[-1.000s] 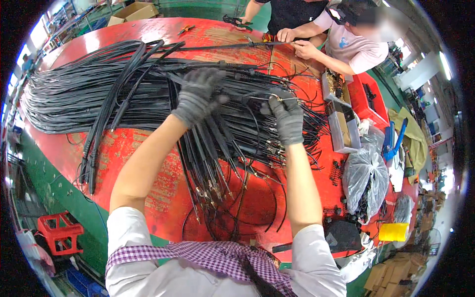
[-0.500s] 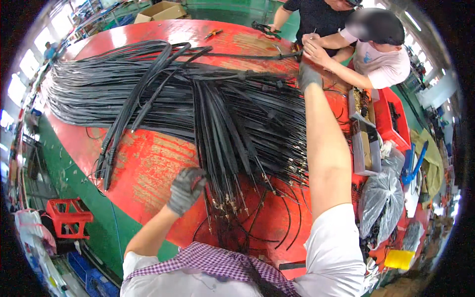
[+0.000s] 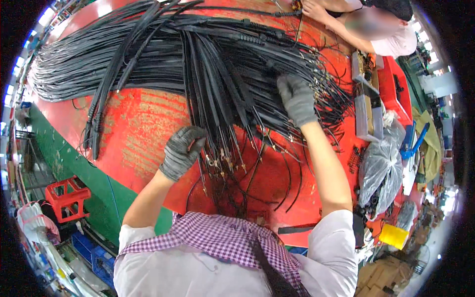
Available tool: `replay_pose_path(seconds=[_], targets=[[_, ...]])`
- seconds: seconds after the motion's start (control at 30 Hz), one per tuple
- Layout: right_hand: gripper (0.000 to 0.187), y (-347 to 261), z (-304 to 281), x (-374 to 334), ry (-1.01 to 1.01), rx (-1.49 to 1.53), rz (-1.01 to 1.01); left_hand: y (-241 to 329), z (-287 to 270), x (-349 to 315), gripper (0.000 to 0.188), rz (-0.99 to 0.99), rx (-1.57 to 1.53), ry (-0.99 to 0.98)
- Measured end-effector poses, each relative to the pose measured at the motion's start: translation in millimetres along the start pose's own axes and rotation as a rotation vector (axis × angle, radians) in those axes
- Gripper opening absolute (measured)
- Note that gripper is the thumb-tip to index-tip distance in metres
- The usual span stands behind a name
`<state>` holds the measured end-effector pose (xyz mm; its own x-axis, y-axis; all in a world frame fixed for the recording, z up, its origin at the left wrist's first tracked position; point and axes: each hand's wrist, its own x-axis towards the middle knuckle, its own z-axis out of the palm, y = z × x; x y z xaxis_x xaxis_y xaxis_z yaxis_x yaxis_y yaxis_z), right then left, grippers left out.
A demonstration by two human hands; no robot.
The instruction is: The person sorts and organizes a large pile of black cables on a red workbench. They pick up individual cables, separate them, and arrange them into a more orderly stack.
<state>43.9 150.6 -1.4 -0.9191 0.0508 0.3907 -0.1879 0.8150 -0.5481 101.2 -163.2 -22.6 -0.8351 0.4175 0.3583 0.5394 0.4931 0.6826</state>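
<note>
A long bundle of black cables (image 3: 148,69) lies across the red table (image 3: 148,123). A narrower bunch of them (image 3: 217,99) hangs over toward me, with metal-tipped ends (image 3: 222,161). My left hand (image 3: 182,153), in a grey glove, is beside these ends, its fingers curled toward the thumb; a gap shows between them, and anything held cannot be made out. My right hand (image 3: 297,101), also gloved in grey, is over the right part of the bundle near more cable tips (image 3: 316,74). Its fingers are bent closed, and what they hold is hidden.
Across the table at the far right, a co-worker's hand (image 3: 316,11) is busy near the cables. To the right are clear bins (image 3: 367,123), a red crate (image 3: 396,94) and a plastic bag (image 3: 380,173). A red stool (image 3: 68,198) stands on the green floor at left.
My right hand has drawn back from the far side, near the co-workers, to over the cable bundle. The view has tilted nearer to me. My left hand stays curled beside the cable ends.
</note>
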Motion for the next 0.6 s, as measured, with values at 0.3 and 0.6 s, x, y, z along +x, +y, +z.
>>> replay_pose_path(seconds=[0.3, 0.6], targets=[[0.027, 10, 56, -92, -0.421, 0.353, 0.161, 7, 80, 102, 0.035, 0.534, 0.492, -0.286], [0.031, -2, -27, -110, -0.180, -0.419, -0.401, 13, 100, 169, 0.026, 0.821, 0.789, -0.674]])
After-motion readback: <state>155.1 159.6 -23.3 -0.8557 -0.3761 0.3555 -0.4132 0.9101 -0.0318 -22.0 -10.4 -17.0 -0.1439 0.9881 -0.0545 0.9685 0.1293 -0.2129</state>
